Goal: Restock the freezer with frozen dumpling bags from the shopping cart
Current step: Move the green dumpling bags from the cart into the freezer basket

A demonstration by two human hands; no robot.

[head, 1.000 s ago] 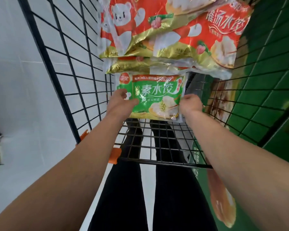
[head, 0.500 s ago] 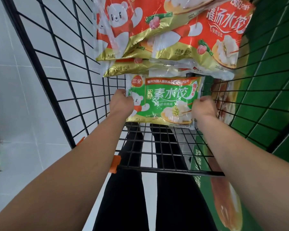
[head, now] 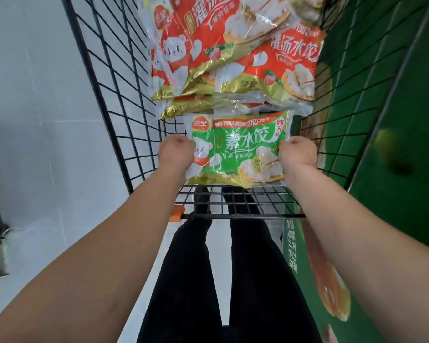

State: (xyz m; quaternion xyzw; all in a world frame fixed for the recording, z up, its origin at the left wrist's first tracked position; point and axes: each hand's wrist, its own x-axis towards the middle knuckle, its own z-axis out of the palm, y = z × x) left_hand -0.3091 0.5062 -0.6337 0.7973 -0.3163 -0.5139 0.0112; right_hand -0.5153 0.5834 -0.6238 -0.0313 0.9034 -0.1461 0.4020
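One green dumpling bag point(head: 243, 149), two hands gripping

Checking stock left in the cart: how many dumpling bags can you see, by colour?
Green bags: 1, gripped by the left hand and right hand
Red bags: at least 3; the pile overlaps, so more may be hidden
Total: at least 4

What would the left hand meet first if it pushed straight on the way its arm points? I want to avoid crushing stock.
Probably the gold edge of the red dumpling bags just beyond the left hand, though depth is unclear.
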